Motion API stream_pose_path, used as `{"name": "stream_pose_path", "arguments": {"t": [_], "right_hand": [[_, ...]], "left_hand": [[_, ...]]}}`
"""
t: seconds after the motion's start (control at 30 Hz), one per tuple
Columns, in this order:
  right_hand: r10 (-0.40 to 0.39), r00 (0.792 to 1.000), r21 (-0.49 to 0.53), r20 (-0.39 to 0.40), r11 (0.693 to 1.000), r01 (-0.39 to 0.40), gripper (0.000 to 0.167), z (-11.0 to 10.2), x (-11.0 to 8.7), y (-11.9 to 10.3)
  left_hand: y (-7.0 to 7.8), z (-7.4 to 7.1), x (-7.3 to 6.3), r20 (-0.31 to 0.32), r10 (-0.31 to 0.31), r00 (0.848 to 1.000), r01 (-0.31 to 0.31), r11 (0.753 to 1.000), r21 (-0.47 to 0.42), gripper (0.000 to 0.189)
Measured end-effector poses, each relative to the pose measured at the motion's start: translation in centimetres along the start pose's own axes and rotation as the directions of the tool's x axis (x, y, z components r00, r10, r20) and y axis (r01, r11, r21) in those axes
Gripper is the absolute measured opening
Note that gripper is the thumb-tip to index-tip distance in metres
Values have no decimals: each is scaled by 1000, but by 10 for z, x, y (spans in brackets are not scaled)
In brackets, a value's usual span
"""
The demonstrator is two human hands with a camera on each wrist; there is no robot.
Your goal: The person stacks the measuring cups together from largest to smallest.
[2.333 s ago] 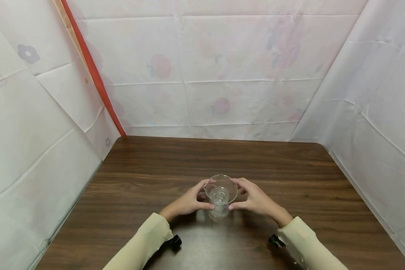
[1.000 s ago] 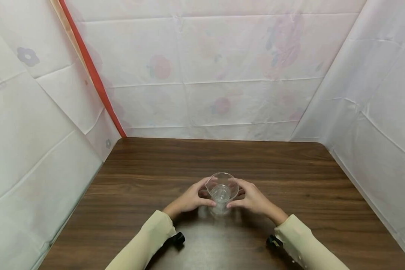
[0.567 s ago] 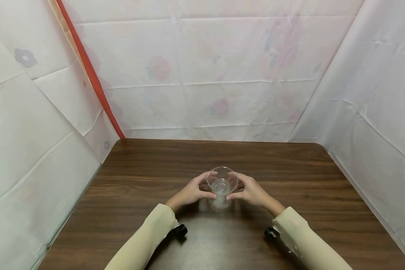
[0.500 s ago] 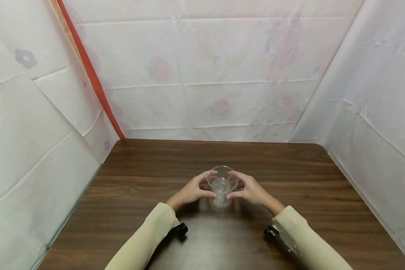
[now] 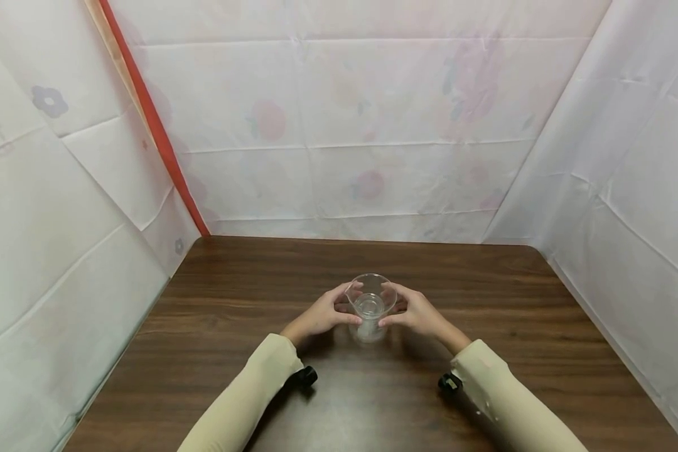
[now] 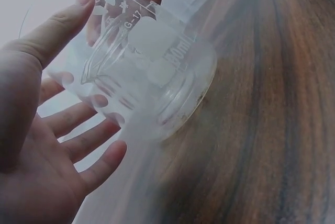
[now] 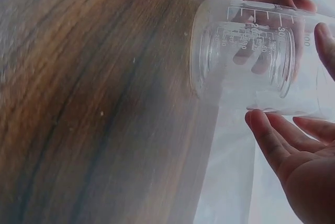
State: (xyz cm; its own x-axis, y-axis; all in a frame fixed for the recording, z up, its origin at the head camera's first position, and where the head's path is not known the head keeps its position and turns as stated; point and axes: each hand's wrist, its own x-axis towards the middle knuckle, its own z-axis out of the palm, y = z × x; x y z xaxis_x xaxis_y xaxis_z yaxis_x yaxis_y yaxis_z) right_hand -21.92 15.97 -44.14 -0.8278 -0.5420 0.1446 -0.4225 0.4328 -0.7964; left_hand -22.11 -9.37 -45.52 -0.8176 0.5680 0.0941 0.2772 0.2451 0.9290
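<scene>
A large clear glass beaker (image 5: 371, 331) stands upright between both hands, near the middle of the table. Inside it sits smaller glassware: the right wrist view shows at least one little beaker (image 7: 251, 59) with its own white scale. My left hand (image 5: 323, 314) holds the large beaker from the left, thumb at the near side and fingers round the far side. From the right, my right hand (image 5: 424, 314) grips it the same way. White print and a pouring spout (image 6: 97, 72) show in the left wrist view. Whether the base touches the wood, I cannot tell.
The dark wood-grain table (image 5: 248, 263) is walled by pale printed cloth (image 5: 339, 125) at the back and both sides. A red strip (image 5: 152, 119) runs down the back left corner. Black wrist cameras (image 5: 307, 376) hang under the cream sleeves (image 5: 248, 395).
Both hands have moved a little away from the body, carrying or sliding the beaker toward the back of the table. Their hold looks the same. The head view has tilted slightly.
</scene>
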Motion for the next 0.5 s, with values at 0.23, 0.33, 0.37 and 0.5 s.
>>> {"name": "stream_pose_path", "arguments": {"t": [0.23, 0.33, 0.37, 0.5], "right_hand": [[35, 999, 24, 2, 999, -35, 80, 1, -1, 3], [45, 999, 28, -1, 999, -45, 78, 1, -2, 3], [46, 999, 23, 0, 999, -46, 78, 1, -2, 3], [51, 999, 2, 8, 999, -52, 77, 3, -1, 4]], "left_hand": [[-13, 2, 3, -8, -27, 1000, 27, 999, 29, 73], [-14, 2, 3, -5, -21, 1000, 21, 999, 26, 73], [-15, 2, 3, -5, -19, 1000, 19, 1000, 19, 74], [-19, 3, 2, -1, -18, 1000, 18, 1000, -9, 76]]}}
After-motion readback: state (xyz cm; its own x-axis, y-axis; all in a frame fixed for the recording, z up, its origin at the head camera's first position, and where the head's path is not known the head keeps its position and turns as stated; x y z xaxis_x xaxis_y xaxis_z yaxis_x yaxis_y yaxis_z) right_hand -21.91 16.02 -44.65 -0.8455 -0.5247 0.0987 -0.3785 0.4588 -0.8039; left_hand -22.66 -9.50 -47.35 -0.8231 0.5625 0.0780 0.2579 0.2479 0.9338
